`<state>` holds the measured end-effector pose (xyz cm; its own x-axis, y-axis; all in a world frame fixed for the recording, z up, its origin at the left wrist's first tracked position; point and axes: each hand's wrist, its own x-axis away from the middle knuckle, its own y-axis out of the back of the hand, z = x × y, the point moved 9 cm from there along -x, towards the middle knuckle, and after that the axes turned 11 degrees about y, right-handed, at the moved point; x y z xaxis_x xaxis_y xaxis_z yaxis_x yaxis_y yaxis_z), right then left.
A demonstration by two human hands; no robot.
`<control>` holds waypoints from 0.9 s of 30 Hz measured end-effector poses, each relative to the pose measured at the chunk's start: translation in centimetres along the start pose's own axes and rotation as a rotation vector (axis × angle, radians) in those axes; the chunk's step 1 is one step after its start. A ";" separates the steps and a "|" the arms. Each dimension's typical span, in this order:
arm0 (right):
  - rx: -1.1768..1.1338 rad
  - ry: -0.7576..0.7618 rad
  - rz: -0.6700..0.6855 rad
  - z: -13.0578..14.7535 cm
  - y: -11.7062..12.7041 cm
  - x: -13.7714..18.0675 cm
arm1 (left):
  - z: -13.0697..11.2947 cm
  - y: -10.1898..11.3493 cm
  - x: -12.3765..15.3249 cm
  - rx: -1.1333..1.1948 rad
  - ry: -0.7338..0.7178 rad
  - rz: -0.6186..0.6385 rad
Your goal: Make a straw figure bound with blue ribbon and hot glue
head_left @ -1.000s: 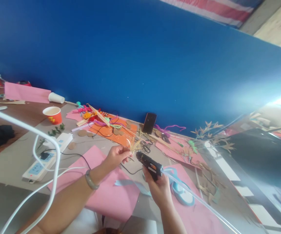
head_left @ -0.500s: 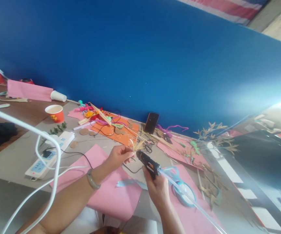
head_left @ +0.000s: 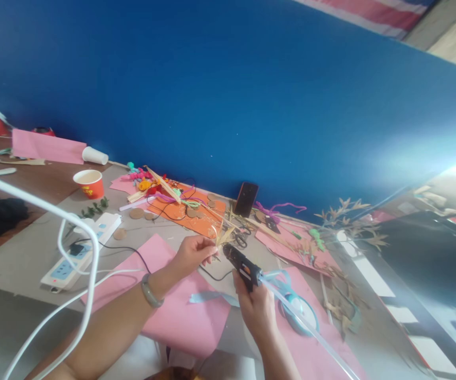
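My left hand (head_left: 191, 253) is closed in a pinch on a small bundle of dry straw-coloured leaves (head_left: 222, 235), held above the table. My right hand (head_left: 255, 306) grips a black glue gun (head_left: 242, 266) with a clear glue stick (head_left: 307, 328) running out of its back. The gun's nozzle points up and left, almost touching the base of the leaf bundle. A grey bracelet sits on my left wrist. Beneath my hands lies a pink paper sheet (head_left: 176, 311).
A white power strip (head_left: 81, 251) with white cables lies at the left. A red paper cup (head_left: 89, 183), an orange sheet with craft bits (head_left: 184, 208), a black phone (head_left: 246, 199) against the blue wall, scissors (head_left: 239, 238), blue ribbon (head_left: 295, 306) and dried leaf sprigs (head_left: 347, 211) surround the work area.
The glue gun's nozzle has moved up and slightly left, closer to the leaf bundle. My left hand has stayed nearly still. The view has shifted a little.
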<state>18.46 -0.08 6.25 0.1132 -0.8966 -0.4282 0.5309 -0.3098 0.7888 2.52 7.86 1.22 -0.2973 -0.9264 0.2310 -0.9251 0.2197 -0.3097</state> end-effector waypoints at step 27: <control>0.019 0.002 0.025 0.9 0.2 -0.4 | 0.2 0.1 -0.2 0.002 0.015 -0.012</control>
<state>17.76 -0.05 6.96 0.1278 -0.9035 -0.4091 0.5118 -0.2932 0.8075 2.54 7.99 0.96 -0.2892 -0.9245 0.2484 -0.9282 0.2074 -0.3089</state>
